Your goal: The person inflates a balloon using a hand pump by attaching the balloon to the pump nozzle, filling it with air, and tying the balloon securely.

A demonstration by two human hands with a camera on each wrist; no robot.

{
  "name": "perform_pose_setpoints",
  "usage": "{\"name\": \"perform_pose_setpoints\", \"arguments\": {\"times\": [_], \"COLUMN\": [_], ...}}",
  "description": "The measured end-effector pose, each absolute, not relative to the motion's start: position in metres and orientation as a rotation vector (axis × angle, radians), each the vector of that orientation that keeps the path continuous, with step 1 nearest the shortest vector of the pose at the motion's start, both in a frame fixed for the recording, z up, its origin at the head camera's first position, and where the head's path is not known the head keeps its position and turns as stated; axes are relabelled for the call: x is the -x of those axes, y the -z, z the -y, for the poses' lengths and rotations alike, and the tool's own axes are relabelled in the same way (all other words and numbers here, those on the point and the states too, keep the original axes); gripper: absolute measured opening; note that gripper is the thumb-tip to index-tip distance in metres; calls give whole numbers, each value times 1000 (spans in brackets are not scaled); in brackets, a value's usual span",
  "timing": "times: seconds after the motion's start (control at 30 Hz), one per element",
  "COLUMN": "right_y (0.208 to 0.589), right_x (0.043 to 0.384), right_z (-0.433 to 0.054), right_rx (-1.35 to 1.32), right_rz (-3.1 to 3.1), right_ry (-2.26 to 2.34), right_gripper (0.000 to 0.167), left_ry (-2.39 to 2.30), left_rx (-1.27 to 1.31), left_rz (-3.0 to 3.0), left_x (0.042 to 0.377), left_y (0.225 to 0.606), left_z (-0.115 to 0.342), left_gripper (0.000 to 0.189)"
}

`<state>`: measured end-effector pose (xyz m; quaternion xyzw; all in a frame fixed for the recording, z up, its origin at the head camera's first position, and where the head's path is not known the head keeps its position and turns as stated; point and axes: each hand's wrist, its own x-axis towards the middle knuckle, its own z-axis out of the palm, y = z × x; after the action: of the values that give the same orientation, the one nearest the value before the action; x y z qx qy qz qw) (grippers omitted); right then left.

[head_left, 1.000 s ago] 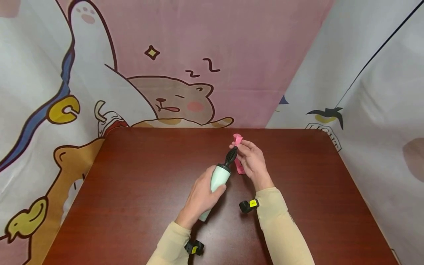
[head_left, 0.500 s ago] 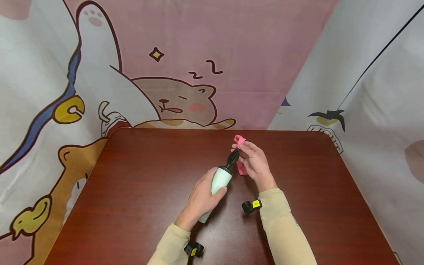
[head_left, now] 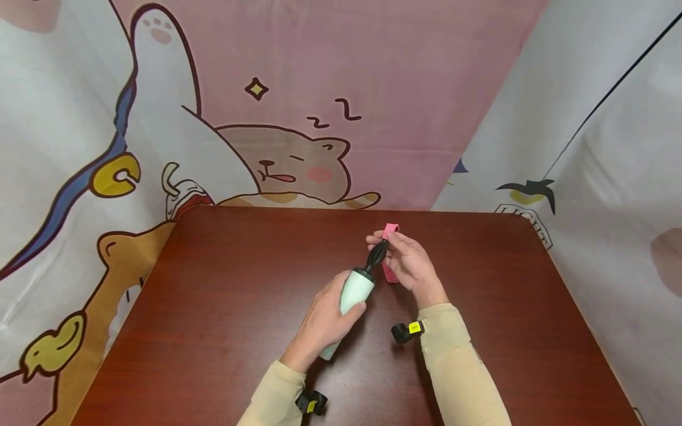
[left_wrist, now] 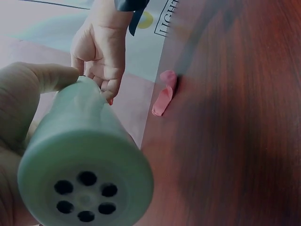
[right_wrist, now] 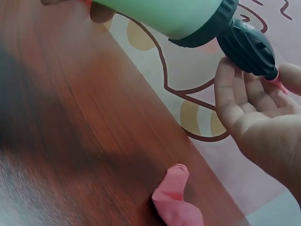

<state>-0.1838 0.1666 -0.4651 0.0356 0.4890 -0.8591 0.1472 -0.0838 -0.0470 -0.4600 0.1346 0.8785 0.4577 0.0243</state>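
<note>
My left hand [head_left: 326, 313] grips a mint-green balloon hand pump [head_left: 356, 291], its black ribbed nozzle [head_left: 376, 254] tilted up to the right. At the nozzle tip, my right hand [head_left: 411, 263] pinches a pink balloon [head_left: 391, 228] between thumb and fingers. The right wrist view shows the balloon's neck [right_wrist: 277, 84] at the tip; whether it is fully over the tip I cannot tell. Another pink balloon [right_wrist: 178, 197] lies limp on the table below, partly behind my right hand in the head view. Holes mark the pump's end [left_wrist: 86, 197] in the left wrist view.
The dark brown wooden table [head_left: 240, 284] runs back to a hanging cloth [head_left: 415, 89] printed with cartoon animals. A black wrist camera [head_left: 407, 332] is strapped to my right sleeve, and another camera [head_left: 311, 403] to my left.
The pinched balloon's loose end has shifted and now looks straighter and flatter above my right fingertips. My grip on the pump stays the same. The head view has shifted slightly.
</note>
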Motion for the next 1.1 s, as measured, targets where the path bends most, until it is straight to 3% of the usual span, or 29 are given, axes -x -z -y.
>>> {"name": "perform_pose_setpoints", "arguments": {"times": [0.27,0.5,0.67,0.9,1.1], "right_y": [475,478,472,456,451], "right_x": [185,184,181,179,180], "right_z": [-168,-166,-163,-147,-141], "right_rx": [87,34,-77,-383,-602], "right_rz": [-1036,-1030,-1295,-1814,-1902], "right_ry": [2558,2599,2589,2420,2351], "right_gripper": [32,28,19,39,38], "left_ry": [-1439,-1448,-1445,-1357,-1252], "left_rx": [-428,-433,-430,-433,-479], "left_rz": [-2708,-2699,-2707,-2796,-2898], "left_x": [82,82,83,82,81], "left_y": [462,463,463,464,463], "left_z": [48,50,51,51,50], "left_gripper": [61,63,63,65,66]}}
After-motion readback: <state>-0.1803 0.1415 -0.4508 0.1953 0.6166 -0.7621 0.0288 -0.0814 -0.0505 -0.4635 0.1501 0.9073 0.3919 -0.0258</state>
